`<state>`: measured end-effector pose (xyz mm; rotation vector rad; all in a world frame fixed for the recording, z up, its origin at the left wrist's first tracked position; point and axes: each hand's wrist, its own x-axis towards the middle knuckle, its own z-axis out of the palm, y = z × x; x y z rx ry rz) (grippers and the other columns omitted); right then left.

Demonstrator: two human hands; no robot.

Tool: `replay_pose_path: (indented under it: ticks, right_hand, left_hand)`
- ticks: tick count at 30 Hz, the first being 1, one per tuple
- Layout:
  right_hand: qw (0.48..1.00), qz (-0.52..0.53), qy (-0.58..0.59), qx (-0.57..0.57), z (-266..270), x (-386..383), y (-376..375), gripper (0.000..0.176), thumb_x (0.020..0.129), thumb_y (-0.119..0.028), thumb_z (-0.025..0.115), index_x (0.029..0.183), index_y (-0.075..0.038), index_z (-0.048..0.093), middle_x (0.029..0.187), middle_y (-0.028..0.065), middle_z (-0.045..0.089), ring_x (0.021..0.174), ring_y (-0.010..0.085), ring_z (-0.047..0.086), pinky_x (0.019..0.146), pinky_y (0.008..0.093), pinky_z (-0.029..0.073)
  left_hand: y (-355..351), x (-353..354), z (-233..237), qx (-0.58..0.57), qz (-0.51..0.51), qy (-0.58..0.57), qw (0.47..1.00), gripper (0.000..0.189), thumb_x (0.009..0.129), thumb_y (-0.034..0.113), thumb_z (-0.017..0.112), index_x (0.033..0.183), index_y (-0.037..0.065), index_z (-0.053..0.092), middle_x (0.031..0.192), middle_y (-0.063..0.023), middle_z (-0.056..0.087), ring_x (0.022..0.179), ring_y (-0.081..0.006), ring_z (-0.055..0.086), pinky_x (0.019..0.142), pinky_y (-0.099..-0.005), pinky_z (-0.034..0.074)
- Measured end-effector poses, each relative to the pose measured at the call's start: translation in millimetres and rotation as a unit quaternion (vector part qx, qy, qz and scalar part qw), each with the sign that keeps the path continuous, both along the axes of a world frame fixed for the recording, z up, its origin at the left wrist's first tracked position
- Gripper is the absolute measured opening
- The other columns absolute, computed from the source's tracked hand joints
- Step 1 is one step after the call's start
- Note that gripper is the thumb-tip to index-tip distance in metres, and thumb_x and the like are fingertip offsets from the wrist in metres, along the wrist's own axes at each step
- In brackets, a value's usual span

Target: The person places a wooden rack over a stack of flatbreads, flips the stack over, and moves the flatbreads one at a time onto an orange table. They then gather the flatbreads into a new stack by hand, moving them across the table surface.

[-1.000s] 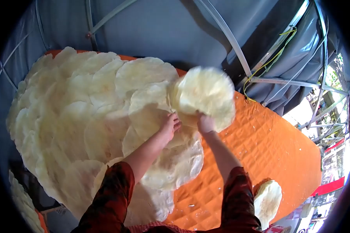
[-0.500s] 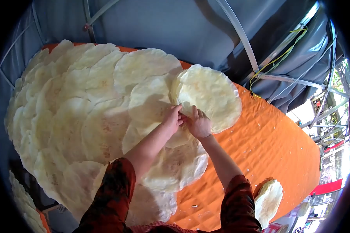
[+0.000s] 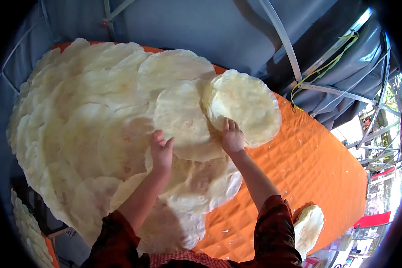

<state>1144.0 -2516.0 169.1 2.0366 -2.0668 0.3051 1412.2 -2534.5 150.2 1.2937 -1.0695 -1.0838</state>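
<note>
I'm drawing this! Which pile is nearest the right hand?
The upper-right pile of flat rounds, at the right hand's fingertips; the lower-right pile lies by the sleeve.

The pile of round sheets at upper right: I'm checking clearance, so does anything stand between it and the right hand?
Nothing visible does. The right hand is right at the near edge of the pile, while the left hand is off to the left, over the spread-out sheets.

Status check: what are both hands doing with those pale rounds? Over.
Right hand at near edge of stack. Left hand open, over spread rounds. Nothing seen blocking either hand.
</note>
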Motion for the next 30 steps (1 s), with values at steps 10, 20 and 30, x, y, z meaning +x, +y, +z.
replay_pose_path:
  ticks: [10, 20, 30]
  right_hand:
    - [0.992, -0.013, -0.035, 0.119, 27.5, -49.1, -17.9, 0.036, 0.079, -0.023, 0.063, 0.114, -0.014, 0.060, 0.096, 0.0177, 0.066, 0.089, 0.0363, 0.062, 0.077, 0.0453, 0.050]
    - [0.984, 0.089, 0.123, -0.098, 101.3, 82.7, -26.6, 0.018, 0.076, -0.012, 0.055, 0.091, -0.015, 0.065, 0.064, 0.0076, 0.062, 0.056, 0.0245, 0.061, 0.051, 0.0403, 0.049]
    - [0.988, 0.096, -0.044, 0.113, 44.6, 155.8, 3.9, 0.033, 0.073, -0.016, 0.063, 0.101, -0.003, 0.052, 0.095, 0.0140, 0.060, 0.085, 0.0326, 0.063, 0.068, 0.0406, 0.053]
  left_hand:
    - [10.6, 32.1, 31.2, 0.210, -0.096, 0.190, 0.954, 0.025, 0.082, 0.011, 0.063, 0.102, 0.003, 0.051, 0.089, -0.0085, 0.057, 0.078, -0.0156, 0.059, 0.070, -0.0321, 0.053]
    - [-19.4, 29.8, 16.2, 0.218, -0.114, 0.123, 0.961, 0.016, 0.080, 0.009, 0.064, 0.073, 0.001, 0.052, 0.057, -0.0056, 0.051, 0.041, -0.0135, 0.049, 0.037, -0.0278, 0.039]
    - [-28.5, 18.1, -23.9, 0.023, -0.050, -0.087, 0.995, 0.019, 0.083, 0.014, 0.060, 0.067, 0.002, 0.060, 0.057, -0.0067, 0.059, 0.047, -0.0154, 0.057, 0.039, -0.0315, 0.040]
